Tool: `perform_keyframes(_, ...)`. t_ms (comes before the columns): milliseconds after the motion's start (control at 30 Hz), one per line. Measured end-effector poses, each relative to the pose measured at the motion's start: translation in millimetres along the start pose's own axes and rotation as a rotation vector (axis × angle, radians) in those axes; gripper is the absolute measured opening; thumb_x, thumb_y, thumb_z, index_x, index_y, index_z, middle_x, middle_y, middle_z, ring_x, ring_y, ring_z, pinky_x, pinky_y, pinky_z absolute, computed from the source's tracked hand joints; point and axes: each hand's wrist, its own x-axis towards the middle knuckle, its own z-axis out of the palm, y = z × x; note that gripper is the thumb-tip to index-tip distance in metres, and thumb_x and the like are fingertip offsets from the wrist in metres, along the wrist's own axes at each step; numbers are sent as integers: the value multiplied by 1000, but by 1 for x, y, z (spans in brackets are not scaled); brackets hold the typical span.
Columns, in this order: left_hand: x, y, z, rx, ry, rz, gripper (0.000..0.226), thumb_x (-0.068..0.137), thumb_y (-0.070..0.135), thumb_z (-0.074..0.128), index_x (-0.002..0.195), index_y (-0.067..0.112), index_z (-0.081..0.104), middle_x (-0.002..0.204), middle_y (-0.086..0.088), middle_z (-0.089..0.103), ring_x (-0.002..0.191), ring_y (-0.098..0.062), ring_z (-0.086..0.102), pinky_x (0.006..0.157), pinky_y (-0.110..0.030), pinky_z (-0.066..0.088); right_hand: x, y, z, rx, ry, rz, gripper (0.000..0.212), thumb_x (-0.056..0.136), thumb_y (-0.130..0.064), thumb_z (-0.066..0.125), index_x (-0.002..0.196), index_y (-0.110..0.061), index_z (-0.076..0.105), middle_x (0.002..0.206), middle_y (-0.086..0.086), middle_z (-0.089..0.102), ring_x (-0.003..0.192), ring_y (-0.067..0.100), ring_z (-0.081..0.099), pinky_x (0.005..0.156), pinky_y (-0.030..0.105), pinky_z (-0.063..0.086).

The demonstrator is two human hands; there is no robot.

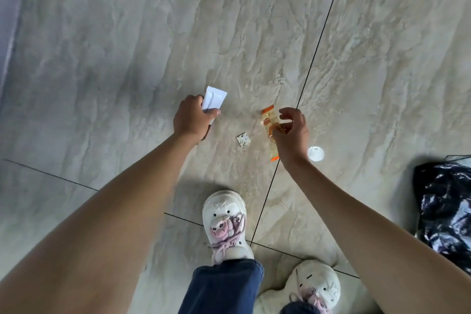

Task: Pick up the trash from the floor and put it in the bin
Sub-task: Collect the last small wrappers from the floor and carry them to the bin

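A person is wearing dark blue jeans (229, 285) and bare forearms are showing. White chunky clogs (224, 222) are carrying pink charms and laces.

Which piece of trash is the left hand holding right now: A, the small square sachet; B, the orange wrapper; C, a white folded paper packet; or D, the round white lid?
C: the left hand is closed around the white folded paper packet, while the orange wrapper is at the right hand and the small square sachet and round white lid lie on the floor.
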Motion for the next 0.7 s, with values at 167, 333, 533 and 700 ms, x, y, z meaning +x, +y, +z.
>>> perform_keyframes(167,-24,6,-61,-50,-46,-71,34,82,37,62,84,3,57,84,-10,66,84,-33,62,67,-34,41,-22,-44,-14,-12,22,84,31,79,9,58,103,-11,62,111,11,60,80,14,58,51,6,46)
perform_keyframes(333,-40,33,-157,-94,1,-62,33,83,37,59,80,4,53,80,-10,65,79,-31,60,65,-35,42,-42,-128,-31,-49,21,63,35,75,6,61,104,-12,66,103,12,62,83,21,58,60,7,37)
perform_keyframes(533,-45,60,-301,-220,158,-88,29,82,37,61,75,12,48,75,-3,60,75,-30,57,62,-33,38,-42,-284,-43,14,-24,-54,37,75,4,63,107,-16,64,106,14,63,85,17,57,83,34,53)
perform_keyframes(700,-40,73,-409,-292,236,-93,35,81,44,61,90,12,54,84,-5,65,82,-30,63,70,-37,49,-37,-429,-42,167,-56,-90,42,75,5,65,109,-19,62,101,8,61,89,18,58,79,34,53)
